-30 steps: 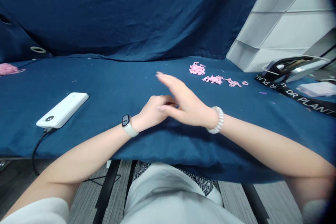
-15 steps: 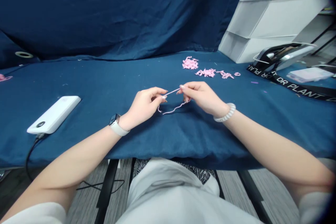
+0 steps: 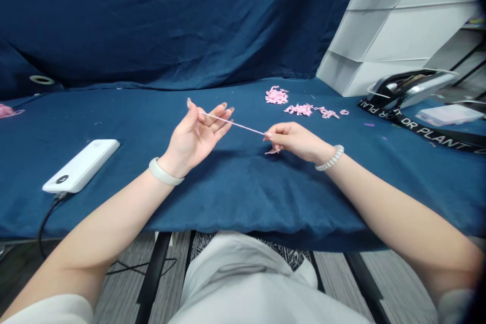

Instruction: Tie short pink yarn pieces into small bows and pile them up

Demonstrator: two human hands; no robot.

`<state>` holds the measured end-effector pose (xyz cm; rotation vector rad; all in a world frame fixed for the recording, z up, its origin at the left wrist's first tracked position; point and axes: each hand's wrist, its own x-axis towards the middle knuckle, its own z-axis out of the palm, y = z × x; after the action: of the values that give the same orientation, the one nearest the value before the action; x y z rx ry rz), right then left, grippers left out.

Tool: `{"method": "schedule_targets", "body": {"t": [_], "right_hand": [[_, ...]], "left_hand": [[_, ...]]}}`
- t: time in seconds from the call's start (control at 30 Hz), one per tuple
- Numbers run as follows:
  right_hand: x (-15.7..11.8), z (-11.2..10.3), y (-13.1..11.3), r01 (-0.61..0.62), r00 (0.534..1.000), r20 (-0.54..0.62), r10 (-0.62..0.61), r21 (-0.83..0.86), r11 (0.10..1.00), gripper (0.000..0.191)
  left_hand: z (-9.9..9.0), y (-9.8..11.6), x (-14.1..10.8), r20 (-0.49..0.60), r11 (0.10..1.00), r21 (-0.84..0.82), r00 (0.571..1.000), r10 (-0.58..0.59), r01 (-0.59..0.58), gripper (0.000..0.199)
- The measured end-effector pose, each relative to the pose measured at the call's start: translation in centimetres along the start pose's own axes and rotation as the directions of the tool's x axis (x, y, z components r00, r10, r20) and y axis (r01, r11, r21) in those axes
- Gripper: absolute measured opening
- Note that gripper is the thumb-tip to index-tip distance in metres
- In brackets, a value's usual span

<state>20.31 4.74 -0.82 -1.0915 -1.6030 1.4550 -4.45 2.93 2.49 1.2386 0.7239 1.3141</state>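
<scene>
A pink strand of yarn point(image 3: 243, 127) runs taut between my two hands above the blue cloth. My left hand point(image 3: 195, 136) is turned palm up, its fingers partly spread, with the strand's end at the index finger and thumb. My right hand point(image 3: 294, 140) pinches the other end between thumb and index finger, and a short loose bit of yarn hangs under its curled fingers. Beyond my right hand lie small heaps of pink yarn pieces, one at the back point(image 3: 276, 95), one nearer point(image 3: 299, 110), and a few loose pieces point(image 3: 327, 112) beside them.
On the left lies a white power bank point(image 3: 81, 166) with a black cable; pink yarn point(image 3: 5, 110) sits at the far left edge. To the right are a black lettered strap point(image 3: 421, 129), a dark case, a pale flat box point(image 3: 450, 110) and white boxes point(image 3: 395, 35).
My left hand has moved left and turned palm up, its fingers spreading. The strand is now longer and straight between the hands, and the loop that hung below is gone.
</scene>
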Motion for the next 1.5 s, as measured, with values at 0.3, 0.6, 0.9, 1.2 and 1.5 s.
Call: {"method": "schedule_targets", "body": {"t": [0.3,0.6,0.9,1.2,1.5], "right_hand": [[-0.2,-0.9,-0.7,-0.003,0.994,0.104,0.03,-0.254,0.967,0.025],[0.0,-2.4,-0.6,0.023,0.999,-0.035,-0.04,-0.387,0.922,0.025],[0.4,-2.6,-0.4,0.043,0.993,-0.09,-0.077,-0.337,0.94,0.02],[0.7,-2.6,0.0,0.03,0.96,-0.243,-0.142,-0.412,0.911,0.033],[0.2,-1.1,-0.4,0.201,0.949,-0.126,-0.29,-0.467,0.861,0.022]], "left_hand": [[-0.6,1.9,0.4,-0.127,0.985,-0.174,0.991,-0.033,0.011,0.037],[-2.4,1.0,1.8,-0.17,0.98,-0.173,0.977,-0.126,0.096,0.015],[-3.1,1.0,2.2,-0.247,0.984,-0.127,0.957,-0.153,0.124,0.017],[-4.0,1.3,2.9,-0.335,0.96,-0.261,0.922,-0.192,0.104,0.015],[-2.6,0.0,2.1,-0.171,0.966,-0.183,0.962,-0.215,0.183,0.009]]}}
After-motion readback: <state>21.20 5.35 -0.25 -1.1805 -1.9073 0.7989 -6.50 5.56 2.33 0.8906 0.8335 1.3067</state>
